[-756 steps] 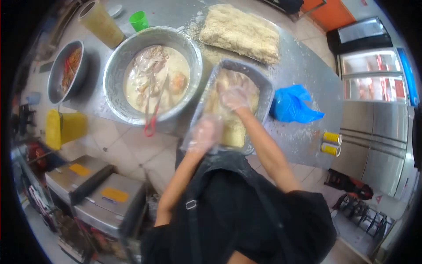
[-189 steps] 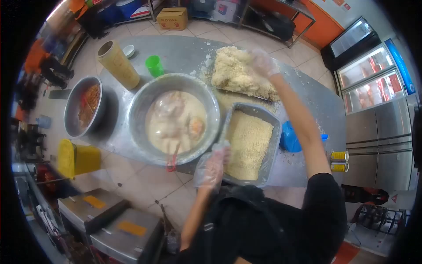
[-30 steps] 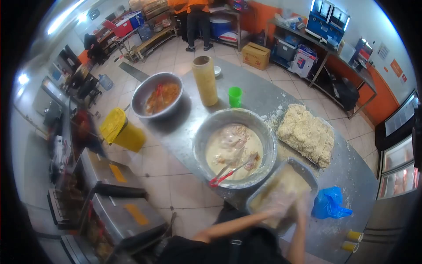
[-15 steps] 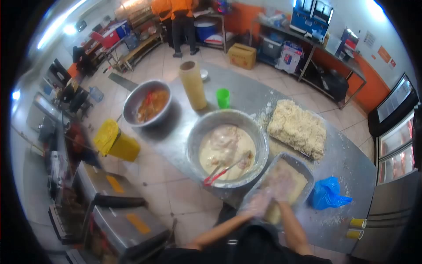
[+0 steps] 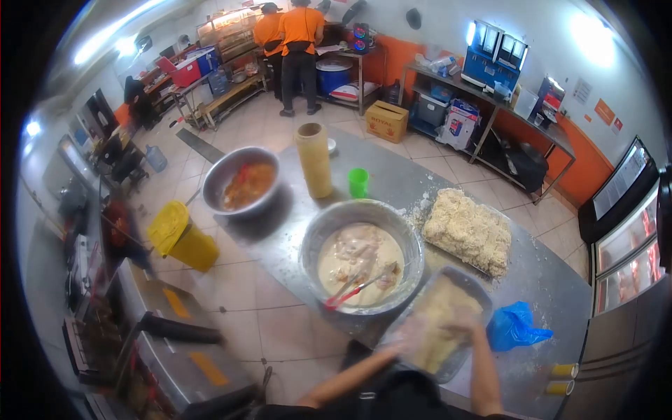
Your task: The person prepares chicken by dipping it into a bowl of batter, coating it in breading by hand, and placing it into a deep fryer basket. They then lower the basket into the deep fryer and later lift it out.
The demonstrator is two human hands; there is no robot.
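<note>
A tray [image 5: 481, 292] of pale flour-like coating stands at the table's near edge. My left hand [image 5: 408, 332], in a clear glove, is over the tray's left side, its fingers smeared by motion. My right hand [image 5: 463, 320] reaches into the coating at the tray's right side; its fingers are blurred too. Beside the tray is a large metal bowl [image 5: 308, 238] of pale batter with pieces in it and red-handled tongs [image 5: 343, 297] resting inside. Crumbly coated pieces are heaped [image 5: 467, 227] behind the tray. A blue plastic bag [image 5: 516, 327] lies to its right.
Farther left on the metal table [image 5: 273, 241] are a bowl of reddish food [image 5: 245, 183], a tall tan container [image 5: 314, 161] and a green cup [image 5: 358, 183]. A yellow bin [image 5: 190, 241] stands on the floor. Two people in orange shirts [image 5: 301, 28] stand at the back.
The view has tilted up, so the scene sits lower. My hands, close together before, are now farther apart, my right hand having moved to the right over the coating.
</note>
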